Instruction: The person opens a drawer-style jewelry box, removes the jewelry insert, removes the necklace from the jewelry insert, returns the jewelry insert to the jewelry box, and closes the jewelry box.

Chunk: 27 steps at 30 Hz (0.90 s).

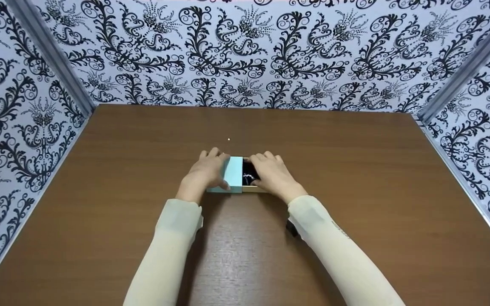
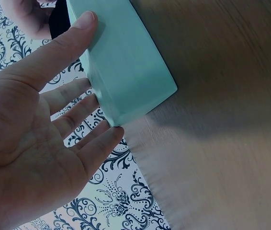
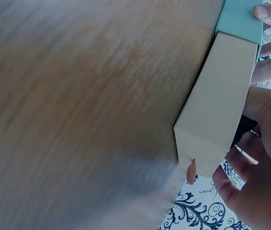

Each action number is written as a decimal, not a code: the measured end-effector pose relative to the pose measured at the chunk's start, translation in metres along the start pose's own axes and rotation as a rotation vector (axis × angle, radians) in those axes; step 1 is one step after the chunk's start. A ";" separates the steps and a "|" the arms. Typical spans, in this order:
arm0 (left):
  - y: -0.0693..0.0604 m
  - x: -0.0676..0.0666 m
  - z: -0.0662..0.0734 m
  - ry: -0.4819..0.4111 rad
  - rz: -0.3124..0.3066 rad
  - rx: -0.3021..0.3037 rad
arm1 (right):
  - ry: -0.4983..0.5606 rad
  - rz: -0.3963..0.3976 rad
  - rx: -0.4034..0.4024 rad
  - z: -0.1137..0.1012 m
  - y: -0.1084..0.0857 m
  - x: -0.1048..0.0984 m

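Observation:
A slim box with a teal sleeve (image 1: pixel 234 172) lies near the middle of the table, its beige drawer (image 3: pixel 221 86) slid partly out to the right. My left hand (image 1: pixel 206 170) grips the sleeve, thumb on the near side and fingers spread over toward the far side. Above the drawer, my right hand (image 1: pixel 272 174) pinches a black insert (image 1: pixel 248 168) between thumb and fingers. A thin silvery chain-like piece (image 1: pixel 249 176) shows on the black surface. In the right wrist view, a small brown tab (image 3: pixel 191 171) sticks out of the drawer's end. The fingers partly hide the insert.
The brown wooden table (image 1: pixel 355 170) extends around the box. Patterned white-and-black walls (image 1: pixel 249 55) stand behind it and along both sides. A tiny white speck (image 1: pixel 228 139) lies beyond the box. Something black (image 1: pixel 292 228) shows under the right sleeve's cuff.

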<state>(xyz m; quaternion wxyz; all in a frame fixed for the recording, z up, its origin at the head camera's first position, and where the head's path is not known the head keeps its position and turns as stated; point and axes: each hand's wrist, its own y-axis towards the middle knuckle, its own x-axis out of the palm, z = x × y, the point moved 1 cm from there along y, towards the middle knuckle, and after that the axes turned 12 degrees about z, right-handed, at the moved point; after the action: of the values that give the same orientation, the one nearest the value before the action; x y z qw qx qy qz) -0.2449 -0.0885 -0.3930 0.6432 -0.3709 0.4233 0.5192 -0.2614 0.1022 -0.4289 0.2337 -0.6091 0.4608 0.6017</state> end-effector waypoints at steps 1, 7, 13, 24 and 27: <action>0.000 0.000 0.000 0.001 0.000 0.002 | -0.005 0.000 -0.002 0.000 0.000 0.000; -0.001 0.000 0.000 0.001 -0.003 0.003 | -0.010 0.022 -0.018 0.000 -0.002 0.001; -0.001 0.001 0.000 0.004 -0.011 -0.001 | 0.011 0.056 -0.029 0.001 -0.004 0.002; -0.001 0.000 0.000 0.005 -0.001 -0.002 | 0.117 0.064 0.011 0.003 -0.005 -0.001; -0.001 0.000 0.001 0.005 -0.001 0.002 | 0.141 0.060 0.025 0.004 -0.005 -0.002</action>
<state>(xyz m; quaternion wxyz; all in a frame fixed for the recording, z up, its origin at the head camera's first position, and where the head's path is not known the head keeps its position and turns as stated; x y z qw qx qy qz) -0.2442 -0.0882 -0.3926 0.6429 -0.3716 0.4253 0.5174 -0.2588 0.1087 -0.4289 0.1900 -0.6330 0.5016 0.5583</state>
